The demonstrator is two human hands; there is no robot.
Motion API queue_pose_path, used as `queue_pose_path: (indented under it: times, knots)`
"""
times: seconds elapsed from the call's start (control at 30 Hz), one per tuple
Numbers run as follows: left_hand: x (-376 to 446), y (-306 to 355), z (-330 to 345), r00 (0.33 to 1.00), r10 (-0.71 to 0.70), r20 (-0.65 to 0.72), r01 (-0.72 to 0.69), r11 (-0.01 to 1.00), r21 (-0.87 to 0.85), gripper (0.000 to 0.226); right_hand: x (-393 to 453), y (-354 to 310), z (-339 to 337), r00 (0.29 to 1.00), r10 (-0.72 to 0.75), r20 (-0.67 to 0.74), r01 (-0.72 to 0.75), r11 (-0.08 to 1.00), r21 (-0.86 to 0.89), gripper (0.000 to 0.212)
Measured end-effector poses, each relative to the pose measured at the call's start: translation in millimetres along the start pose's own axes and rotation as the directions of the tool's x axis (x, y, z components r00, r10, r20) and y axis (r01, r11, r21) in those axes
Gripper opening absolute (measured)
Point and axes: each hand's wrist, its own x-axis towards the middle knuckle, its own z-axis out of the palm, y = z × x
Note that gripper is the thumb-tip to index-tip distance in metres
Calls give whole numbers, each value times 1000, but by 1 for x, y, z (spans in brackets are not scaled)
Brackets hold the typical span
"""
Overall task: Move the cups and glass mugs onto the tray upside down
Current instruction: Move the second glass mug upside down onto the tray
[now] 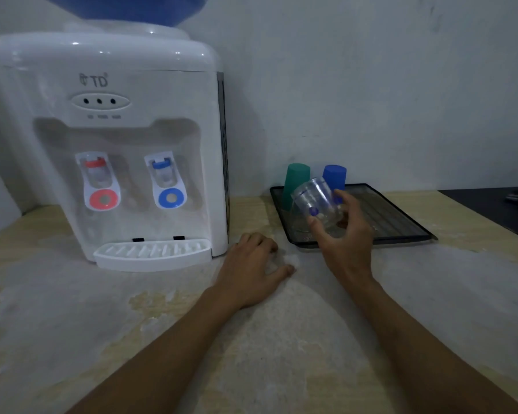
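A black mesh tray (395, 216) lies on the counter at the right, against the wall. A green cup (293, 182) and a blue cup (335, 176) stand upside down at its back left. My right hand (346, 234) grips a clear glass mug (317, 204) with small blue dots, tilted with its base up and to the left, above the tray's front left corner. My left hand (253, 270) rests flat on the counter, left of the tray, with fingers curled and nothing in it.
A white water dispenser (108, 144) with red and blue taps and a drip tray (151, 253) stands at the left against the wall. The worn beige counter (102, 309) stretches toward me. A dark surface (497, 207) adjoins the counter at the far right.
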Motion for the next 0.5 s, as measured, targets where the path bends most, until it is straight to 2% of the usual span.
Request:
queue_pose_path:
  times: [0.13, 0.27, 0.33, 0.5]
  knots:
    - [-1, 0, 0, 1000, -1, 1, 1, 1000, -7, 60, 5, -1, -8, 992, 48, -114, -39, 996, 75, 62]
    - [-1, -1, 0, 1000, -2, 7, 2, 1000, 0, 61, 9, -4, -12, 971, 85, -223, -32, 973, 229, 46]
    - [0, -1, 0, 1000, -4, 16, 4, 1000, 0, 60, 14, -4, -16, 948, 118, -296, -31, 959, 282, 47]
    - [-1, 0, -1, 1000, -7, 19, 7, 1000, -8, 57, 22, 2, -27, 917, 151, -370, -81, 977, 197, 61]
